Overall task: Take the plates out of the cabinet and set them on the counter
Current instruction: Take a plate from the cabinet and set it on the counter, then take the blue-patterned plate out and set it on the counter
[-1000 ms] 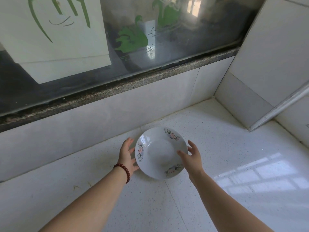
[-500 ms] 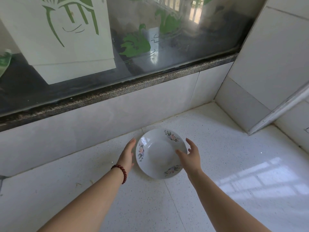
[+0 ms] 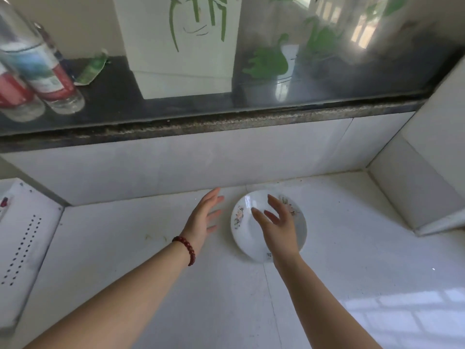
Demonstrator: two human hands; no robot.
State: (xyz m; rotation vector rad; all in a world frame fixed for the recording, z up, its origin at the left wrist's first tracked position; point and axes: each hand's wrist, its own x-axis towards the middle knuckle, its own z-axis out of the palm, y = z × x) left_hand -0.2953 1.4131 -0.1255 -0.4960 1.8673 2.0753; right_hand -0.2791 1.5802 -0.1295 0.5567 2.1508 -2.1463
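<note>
A white plate [image 3: 245,230] with small flower prints on its rim lies flat on the white speckled counter [image 3: 352,248], close to the back wall. My left hand [image 3: 205,217], with a red bead bracelet at the wrist, hovers just left of the plate with straight fingers, apart from it. My right hand [image 3: 278,224] is spread above the plate's right half, fingers relaxed, holding nothing. It hides part of the rim. No cabinet is in sight.
A dark stone sill [image 3: 201,122] runs along the window above the tiled backsplash. Two plastic bottles [image 3: 37,71] stand on it at the left. A white perforated appliance [image 3: 22,248] sits at the counter's left edge. A tiled wall closes the right side.
Both hands have let go of the plate and lifted off it, the left one drawing away leftward. The plate now lies on the counter. My view has swung left and up.
</note>
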